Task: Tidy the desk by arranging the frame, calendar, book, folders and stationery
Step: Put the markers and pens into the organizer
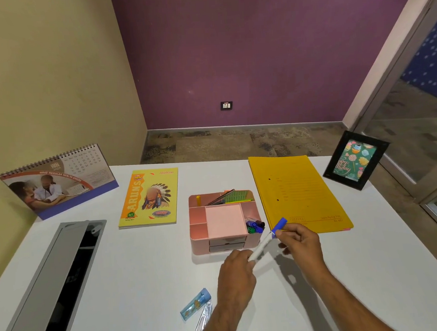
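Observation:
My left hand [236, 270] grips the white barrel of a marker [263, 245], and my right hand [299, 242] pinches its blue cap end, just right of the pink organiser [199, 240]. The organiser holds pens, a ruler, pink sticky notes and small markers. Behind my right hand, yellow folders [299, 190] lie flat. A black picture frame [355, 159] stands at the far right. At the far left stands a spiral desk calendar [58, 181], and beside it lies a yellow book [150, 197].
A blue eraser box [196, 304] and a clear compass-like tool [203, 321] lie on the white desk [142, 274] near my left forearm. A grey cable tray [52, 285] with an open lid runs along the left side. The desk's far edge drops to carpet.

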`<state>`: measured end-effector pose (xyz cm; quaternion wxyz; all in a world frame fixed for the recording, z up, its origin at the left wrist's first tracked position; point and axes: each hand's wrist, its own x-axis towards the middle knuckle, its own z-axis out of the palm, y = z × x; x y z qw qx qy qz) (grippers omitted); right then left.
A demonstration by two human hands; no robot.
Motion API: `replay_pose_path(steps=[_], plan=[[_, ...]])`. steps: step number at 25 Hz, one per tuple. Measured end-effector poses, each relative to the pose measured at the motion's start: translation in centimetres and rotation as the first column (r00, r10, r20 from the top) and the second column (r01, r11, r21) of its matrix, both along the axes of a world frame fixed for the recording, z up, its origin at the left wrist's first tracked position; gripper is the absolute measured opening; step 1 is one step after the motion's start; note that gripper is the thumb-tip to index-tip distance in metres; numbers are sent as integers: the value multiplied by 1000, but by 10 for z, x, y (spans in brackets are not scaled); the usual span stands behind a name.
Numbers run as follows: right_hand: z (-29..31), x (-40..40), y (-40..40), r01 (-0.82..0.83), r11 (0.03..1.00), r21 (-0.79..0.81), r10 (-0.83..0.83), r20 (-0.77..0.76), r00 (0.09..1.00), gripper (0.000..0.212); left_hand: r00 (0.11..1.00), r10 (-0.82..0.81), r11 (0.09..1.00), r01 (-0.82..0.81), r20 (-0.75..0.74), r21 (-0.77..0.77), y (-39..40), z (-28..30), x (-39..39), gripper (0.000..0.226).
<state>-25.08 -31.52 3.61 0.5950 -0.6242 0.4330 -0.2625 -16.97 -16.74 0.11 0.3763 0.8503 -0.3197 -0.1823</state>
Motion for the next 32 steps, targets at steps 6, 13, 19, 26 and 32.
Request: replay_pose_path(steps=[6,13,19,26,32], plan=[[26,13,19,51,997,-62,-40,159,986,34,997,-17,982,2,-76,-187,1,16,-1,18],[55,37,14,194,934,-300,-118,253,960,47,978,-200,976,194,58,95,44,3,49,26],[33,55,5,6,820,-572,-50,-61,997,37,945,-319,895,279,65,347,93,-3,86,31],[11,64,13,-290,768,-571,51,-397,916,28,941,-337,868,310,2,388,102,-12,85,36],[3,67,7,-518,722,-459,116,-657,745,34,970,-241,937,238,-22,257,101,-10,79,30]])
